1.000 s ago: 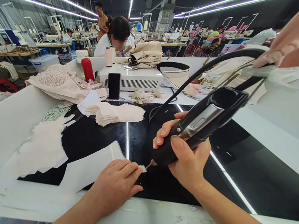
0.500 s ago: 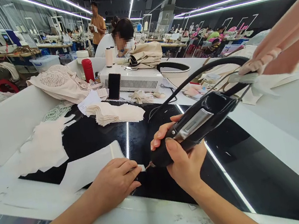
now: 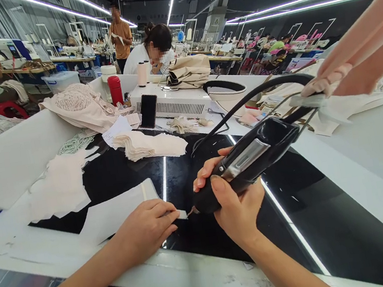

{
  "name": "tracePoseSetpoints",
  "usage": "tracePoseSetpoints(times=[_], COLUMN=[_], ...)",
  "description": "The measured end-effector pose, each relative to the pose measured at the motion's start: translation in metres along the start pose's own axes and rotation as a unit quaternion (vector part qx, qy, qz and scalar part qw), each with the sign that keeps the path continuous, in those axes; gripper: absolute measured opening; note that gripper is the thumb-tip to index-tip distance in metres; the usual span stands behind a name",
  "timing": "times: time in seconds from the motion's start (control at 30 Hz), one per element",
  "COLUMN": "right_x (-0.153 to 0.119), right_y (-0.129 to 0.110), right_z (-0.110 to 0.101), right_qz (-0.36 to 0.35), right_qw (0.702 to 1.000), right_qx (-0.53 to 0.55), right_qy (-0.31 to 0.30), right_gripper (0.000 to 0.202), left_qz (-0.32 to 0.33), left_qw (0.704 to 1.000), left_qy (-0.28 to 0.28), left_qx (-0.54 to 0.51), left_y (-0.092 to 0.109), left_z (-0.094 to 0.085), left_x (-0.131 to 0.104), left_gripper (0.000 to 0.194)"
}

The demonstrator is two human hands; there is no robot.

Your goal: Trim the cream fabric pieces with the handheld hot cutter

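Observation:
My right hand point(image 3: 238, 203) is wrapped round a black corded hand tool point(image 3: 241, 167) with a metal plate along its side. It tilts down to the left, and its small copper-coloured tip meets the end of a short white strip point(image 3: 182, 214). My left hand point(image 3: 149, 226) pinches that strip between thumb and fingers, low over the glossy black board point(image 3: 205, 237). Beside my left wrist lies a white sheet point(image 3: 116, 214) with a pale yellowish band across its far end; my hand and forearm cover its near edge.
A stack of cream fabric pieces point(image 3: 152, 144) lies behind my hands, with pale cut pieces point(image 3: 59, 187) on the left. Farther back stand a phone point(image 3: 149, 111), a vented white box point(image 3: 178, 104) and a red bottle point(image 3: 115, 90). The tool's black cable point(image 3: 243, 102) arches over the board.
The view has shifted slightly. My left hand sits a little differently, and more of the white strip shows past its fingers. My right hand keeps its grip on the tool.

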State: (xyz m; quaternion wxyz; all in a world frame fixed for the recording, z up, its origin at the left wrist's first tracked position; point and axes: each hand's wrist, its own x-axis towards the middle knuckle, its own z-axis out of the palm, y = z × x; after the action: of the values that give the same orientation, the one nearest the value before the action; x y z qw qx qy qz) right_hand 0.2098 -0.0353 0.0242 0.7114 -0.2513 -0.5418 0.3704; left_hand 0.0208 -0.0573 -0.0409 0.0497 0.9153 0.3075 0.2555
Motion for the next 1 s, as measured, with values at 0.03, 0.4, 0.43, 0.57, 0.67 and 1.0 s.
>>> tracePoseSetpoints(times=[0.03, 0.4, 0.43, 0.57, 0.67, 1.0], right_x=[0.0, -0.001, -0.001, 0.0, 0.0, 0.01], right_y=[0.0, -0.002, -0.002, -0.002, -0.001, 0.001], right_z=[0.0, -0.001, -0.001, -0.001, -0.003, 0.008], right_qz=[-0.001, 0.005, 0.005, 0.002, 0.003, 0.004], right_qw=[1.0, 1.0, 1.0, 1.0, 1.0, 1.0], right_qx=[-0.001, -0.005, -0.007, -0.011, -0.015, -0.01], right_qy=[-0.001, 0.004, 0.005, 0.004, -0.001, 0.027], right_gripper=[0.031, 0.037, 0.037, 0.036, 0.036, 0.035], left_qz=[-0.006, -0.039, -0.038, -0.047, -0.041, -0.03], left_qw=[1.0, 0.997, 0.997, 0.998, 0.998, 0.998], left_qy=[0.001, 0.022, 0.023, 0.025, 0.029, 0.045], left_qx=[-0.01, -0.058, -0.057, -0.042, -0.028, -0.009], left_y=[-0.002, -0.016, -0.016, -0.017, -0.017, -0.016], left_z=[-0.001, -0.014, -0.013, -0.01, -0.008, -0.005], left_x=[0.0, -0.003, -0.003, -0.004, -0.004, -0.004], left_gripper=[0.023, 0.022, 0.021, 0.02, 0.019, 0.017])
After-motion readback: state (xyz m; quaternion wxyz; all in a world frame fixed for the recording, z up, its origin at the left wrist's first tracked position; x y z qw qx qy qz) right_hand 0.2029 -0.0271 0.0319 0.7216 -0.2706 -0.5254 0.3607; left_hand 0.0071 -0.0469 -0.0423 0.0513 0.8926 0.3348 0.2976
